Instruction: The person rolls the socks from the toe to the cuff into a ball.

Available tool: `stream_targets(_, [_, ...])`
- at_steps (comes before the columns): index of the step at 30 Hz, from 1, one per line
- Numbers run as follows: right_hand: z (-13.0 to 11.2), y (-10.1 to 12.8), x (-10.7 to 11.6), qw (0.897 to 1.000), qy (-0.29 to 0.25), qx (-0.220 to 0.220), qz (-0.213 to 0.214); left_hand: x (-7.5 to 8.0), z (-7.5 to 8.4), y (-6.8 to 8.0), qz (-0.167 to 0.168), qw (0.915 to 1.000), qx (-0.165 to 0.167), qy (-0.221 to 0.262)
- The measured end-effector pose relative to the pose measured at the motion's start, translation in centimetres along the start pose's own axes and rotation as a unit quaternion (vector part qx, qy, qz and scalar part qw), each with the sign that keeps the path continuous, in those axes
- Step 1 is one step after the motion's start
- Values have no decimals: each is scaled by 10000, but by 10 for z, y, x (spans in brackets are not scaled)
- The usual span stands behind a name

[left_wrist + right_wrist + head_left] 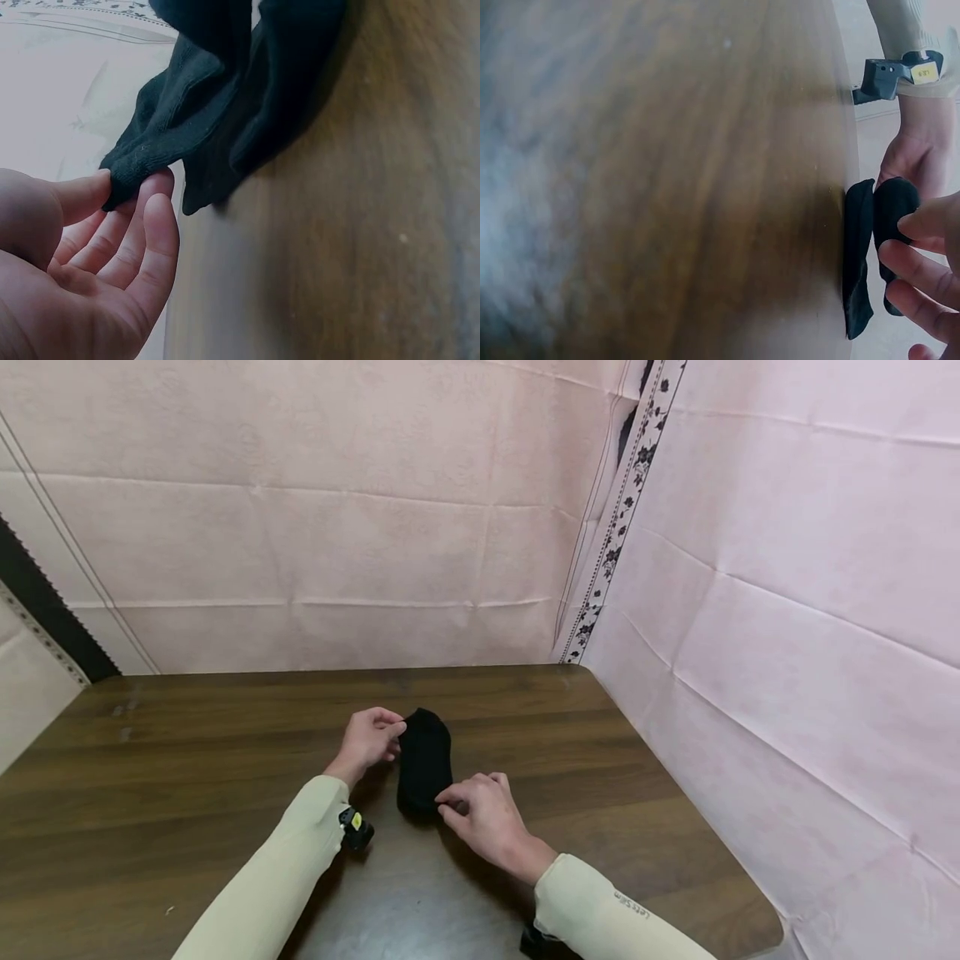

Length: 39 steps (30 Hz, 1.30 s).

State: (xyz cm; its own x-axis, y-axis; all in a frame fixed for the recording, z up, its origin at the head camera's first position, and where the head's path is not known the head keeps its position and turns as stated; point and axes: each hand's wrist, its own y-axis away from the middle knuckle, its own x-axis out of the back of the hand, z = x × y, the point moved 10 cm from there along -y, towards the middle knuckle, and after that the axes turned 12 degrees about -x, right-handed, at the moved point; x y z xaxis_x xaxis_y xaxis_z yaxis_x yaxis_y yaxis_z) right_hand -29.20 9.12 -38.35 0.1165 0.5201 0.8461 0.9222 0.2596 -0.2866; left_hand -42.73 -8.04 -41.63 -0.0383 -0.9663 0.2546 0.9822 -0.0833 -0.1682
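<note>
A black sock (425, 764) is held lengthwise above the wooden table, slightly left of centre in the head view. My left hand (367, 742) pinches its far left corner between thumb and fingers, clearly seen on the dark knit sock (202, 97) in the left wrist view. At the near right end, my right hand (487, 818) pinches the edge with thumb and fingertips. From the right wrist, the raised sock (891, 214) appears beside a second black layer (857, 259) lying against the table; whether that is another sock cannot be made out.
The brown wood-grain table (187, 793) has rounded corners. A pale pink cloth (375, 543) hangs behind it, and another cloth (810, 610) covers the right side. Black wrist devices (356, 828) sit below the sleeves.
</note>
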Motion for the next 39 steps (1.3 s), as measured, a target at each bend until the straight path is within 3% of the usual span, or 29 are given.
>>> stream_targets(19, [1, 2, 2, 9998, 186, 108, 51, -10, 3, -9, -69, 9997, -135, -198])
stream_targets(39, [-7, -1, -3, 9988, 421, 235, 28, -13, 4, -11, -96, 9986, -50, -515])
